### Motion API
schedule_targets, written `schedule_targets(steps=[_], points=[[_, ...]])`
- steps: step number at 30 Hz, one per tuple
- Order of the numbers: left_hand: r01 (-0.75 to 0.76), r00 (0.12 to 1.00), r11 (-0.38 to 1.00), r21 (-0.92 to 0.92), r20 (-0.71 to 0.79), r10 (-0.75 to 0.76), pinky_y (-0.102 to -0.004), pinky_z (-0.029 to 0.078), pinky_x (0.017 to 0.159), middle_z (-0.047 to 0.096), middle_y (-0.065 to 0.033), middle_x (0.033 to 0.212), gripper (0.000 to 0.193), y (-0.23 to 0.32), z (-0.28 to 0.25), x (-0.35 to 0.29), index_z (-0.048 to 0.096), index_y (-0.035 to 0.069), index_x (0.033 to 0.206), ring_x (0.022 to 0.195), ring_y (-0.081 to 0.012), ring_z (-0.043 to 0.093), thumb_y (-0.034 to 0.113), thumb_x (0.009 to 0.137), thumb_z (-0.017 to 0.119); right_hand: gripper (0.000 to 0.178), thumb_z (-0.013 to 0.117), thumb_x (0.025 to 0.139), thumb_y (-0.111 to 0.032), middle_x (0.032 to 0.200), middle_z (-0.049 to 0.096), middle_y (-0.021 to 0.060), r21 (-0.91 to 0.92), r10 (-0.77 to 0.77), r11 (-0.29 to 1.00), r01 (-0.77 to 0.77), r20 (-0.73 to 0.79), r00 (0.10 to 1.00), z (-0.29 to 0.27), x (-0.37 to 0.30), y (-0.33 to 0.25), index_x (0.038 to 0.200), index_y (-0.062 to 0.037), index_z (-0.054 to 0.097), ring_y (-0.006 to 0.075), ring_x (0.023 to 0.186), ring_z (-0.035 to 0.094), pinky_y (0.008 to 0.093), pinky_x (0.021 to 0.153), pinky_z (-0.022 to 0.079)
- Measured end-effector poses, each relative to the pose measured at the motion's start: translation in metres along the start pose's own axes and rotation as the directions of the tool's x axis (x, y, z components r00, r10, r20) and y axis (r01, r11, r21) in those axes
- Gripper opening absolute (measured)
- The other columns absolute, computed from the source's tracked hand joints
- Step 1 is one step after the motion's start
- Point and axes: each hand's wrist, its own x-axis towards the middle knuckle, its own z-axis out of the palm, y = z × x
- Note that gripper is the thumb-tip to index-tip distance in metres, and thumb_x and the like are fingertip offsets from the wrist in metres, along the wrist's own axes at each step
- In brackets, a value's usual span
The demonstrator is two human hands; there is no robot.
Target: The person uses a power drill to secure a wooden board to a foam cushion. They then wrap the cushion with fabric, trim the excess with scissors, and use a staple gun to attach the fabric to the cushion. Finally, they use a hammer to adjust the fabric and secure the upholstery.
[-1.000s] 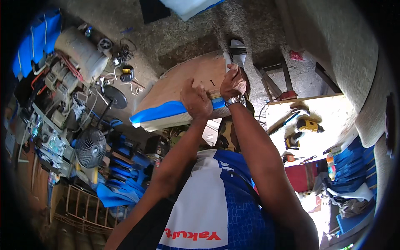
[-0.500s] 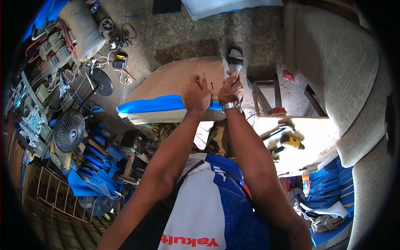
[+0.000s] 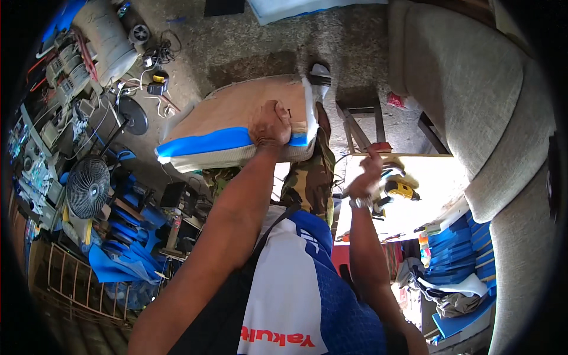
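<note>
A cushioned panel (image 3: 219, 118) with a brown board face, a blue strip along its near edge and pale fabric round its sides lies before me, above my knees. My left hand (image 3: 271, 124) presses on the board near its right end, fingers curled; what they hold, if anything, is hidden. Beside its knuckles a small dark screw (image 3: 290, 112) stands near a little wooden piece (image 3: 299, 127). Off to the right, my right hand (image 3: 368, 171) reaches over a white-topped table (image 3: 438, 171), fingers stretched out. Next to it are a curved dark-handled tool (image 3: 393, 170) and a yellow power drill (image 3: 402, 190).
At left stand a black fan (image 3: 88, 186), a large drum (image 3: 106, 44) and tangled cables with tools. Big grey upholstered sofa parts (image 3: 467, 77) line the right side. A dark stool frame (image 3: 362, 121) is beyond the table. Blue material (image 3: 455, 251) is stacked at lower right.
My right hand has left the panel's right end and moved right and nearer, over the table. My left hand stays on the panel. The whole view has shifted slightly.
</note>
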Motion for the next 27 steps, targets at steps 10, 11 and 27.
schedule_targets(steps=[10,11,27], points=[[0.041,0.998,0.999,0.003,0.044,-0.041,-0.0507,0.048,0.08,0.068,-0.0122,0.089,0.024,-0.001,0.001,-0.005,0.066,0.016,0.094,0.089,-0.0371,0.064,0.033,0.098,0.05,0.088,0.07,0.072,-0.012,0.136,0.051,0.0308,-0.612,0.415,0.586,-0.531,-0.335,0.846,-0.199,-0.023,0.102,0.148,0.0066,0.03,0.0426,0.125,0.054,0.047,0.111,0.042],[0.068,0.996,0.997,0.023,0.049,-0.069,-0.0505,0.048,0.08,0.068,-0.012,0.089,0.024,0.001,0.0,-0.003,0.066,0.016,0.093,0.089,-0.037,0.064,0.033,0.098,0.05,0.09,0.071,0.07,-0.013,0.135,0.052,0.0305,-0.643,0.479,0.554,-0.529,-0.274,0.834,-0.195,-0.013,0.1,0.148,0.0064,0.03,0.0425,0.123,0.056,0.0465,0.109,0.044],[0.017,0.996,0.999,0.029,0.084,-0.019,-0.0468,0.046,0.082,0.068,-0.0084,0.087,0.025,0.005,-0.012,-0.003,0.067,0.017,0.097,0.087,-0.0324,0.064,0.033,0.099,0.049,0.098,0.087,0.062,-0.006,0.13,0.06,0.0238,-0.439,0.521,0.568,-0.696,-0.463,0.717,-0.208,0.01,0.152,0.143,0.0046,0.034,0.0357,0.114,0.064,0.0439,0.105,0.048]])
